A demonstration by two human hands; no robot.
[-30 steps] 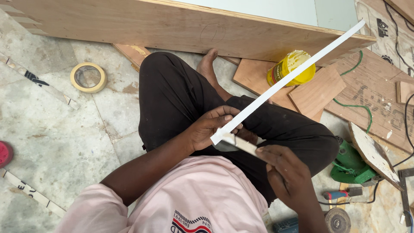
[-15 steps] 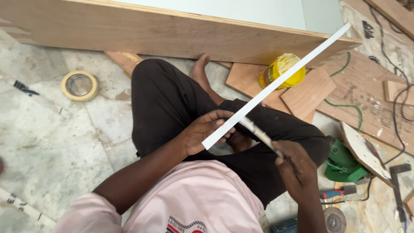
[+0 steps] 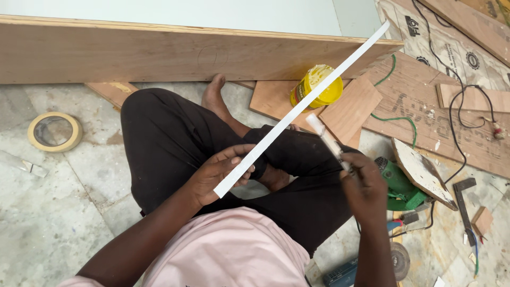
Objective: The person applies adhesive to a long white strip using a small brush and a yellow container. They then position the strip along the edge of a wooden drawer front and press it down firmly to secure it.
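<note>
While the person sits cross-legged on the marble floor (image 3: 64,212), a long, thin white strip (image 3: 300,109) slants from just above the lap up towards the top right, passing in front of a yellow can. The left hand (image 3: 215,172) holds the strip at its lower end, fingers curled and pinching it from both sides. The right hand (image 3: 364,186) is closed around a narrow, pale flat tool (image 3: 326,141), possibly a small brush or spreader; its tip sits just beside the strip near the middle, though contact cannot be confirmed. No coating or mark is visible on the strip, so the work on it looks to be at an early stage, with most of its length seemingly untouched. The yellow can (image 3: 319,85) rests on plywood offcuts beyond the knees; it appears open with a smeared rim, but its contents cannot be made out. A large plywood panel (image 3: 159,53) stands on edge behind. A roll of tape (image 3: 54,132) lies at the left, and a green power tool (image 3: 398,186) with cables lies at the right.
</note>
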